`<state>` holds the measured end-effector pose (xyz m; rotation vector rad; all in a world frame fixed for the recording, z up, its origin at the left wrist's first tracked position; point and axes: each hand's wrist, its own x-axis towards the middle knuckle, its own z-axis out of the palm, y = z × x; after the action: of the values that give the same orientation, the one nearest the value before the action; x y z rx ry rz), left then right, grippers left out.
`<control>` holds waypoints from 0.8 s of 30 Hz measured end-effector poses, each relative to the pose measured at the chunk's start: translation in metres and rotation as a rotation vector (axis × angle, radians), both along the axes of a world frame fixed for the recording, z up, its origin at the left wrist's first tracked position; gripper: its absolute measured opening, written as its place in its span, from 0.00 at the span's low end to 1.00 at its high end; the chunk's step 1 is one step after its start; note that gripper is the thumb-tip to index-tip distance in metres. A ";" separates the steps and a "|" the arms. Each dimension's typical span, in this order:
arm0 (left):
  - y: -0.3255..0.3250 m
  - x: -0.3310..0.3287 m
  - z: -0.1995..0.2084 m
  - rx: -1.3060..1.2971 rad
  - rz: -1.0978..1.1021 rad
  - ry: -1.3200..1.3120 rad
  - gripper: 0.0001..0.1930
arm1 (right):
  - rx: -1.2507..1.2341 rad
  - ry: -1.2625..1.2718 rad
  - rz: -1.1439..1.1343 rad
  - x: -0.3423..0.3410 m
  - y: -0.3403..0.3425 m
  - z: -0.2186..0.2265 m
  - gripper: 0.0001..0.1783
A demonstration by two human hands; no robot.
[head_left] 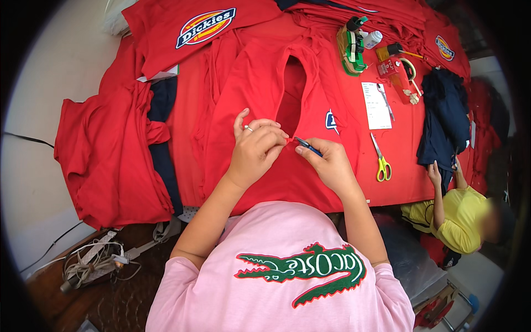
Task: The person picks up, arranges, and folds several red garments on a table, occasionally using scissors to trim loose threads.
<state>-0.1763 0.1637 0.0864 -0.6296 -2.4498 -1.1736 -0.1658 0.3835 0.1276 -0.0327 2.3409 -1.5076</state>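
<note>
A red shirt with a printed badge lies spread in front of me, its neck opening stretched into a long oval. At the near end of that opening, my left hand pinches the edge of the red fabric between thumb and fingers. A ring sits on one of its fingers. My right hand is closed around small blue thread snips, held like a pen. Their dark tip meets the pinched edge beside my left fingertips. Whether the blades touch a thread is too small to tell.
Yellow-handled scissors lie to the right, below a white paper sheet with another pair on it. Beyond stand a green tape dispenser and a red box. Red garments hang at left. A person in yellow handles dark garments.
</note>
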 end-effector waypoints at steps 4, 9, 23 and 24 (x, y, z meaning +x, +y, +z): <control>0.005 0.007 -0.009 -0.156 0.063 0.259 0.09 | 0.025 -0.022 -0.002 0.004 -0.001 0.007 0.15; 0.008 0.010 -0.014 -0.160 0.087 0.333 0.09 | 0.037 -0.099 0.033 0.006 -0.002 0.007 0.15; 0.008 0.007 -0.018 -0.099 0.097 0.302 0.07 | -0.138 -0.156 -0.141 0.007 0.000 -0.005 0.14; 0.008 0.005 -0.019 -0.081 0.079 0.284 0.09 | -0.112 -0.146 -0.195 0.004 0.004 -0.004 0.14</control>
<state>-0.1710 0.1712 0.0676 -0.6658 -2.2673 -0.8906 -0.1621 0.3873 0.1237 0.2754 2.1945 -1.6708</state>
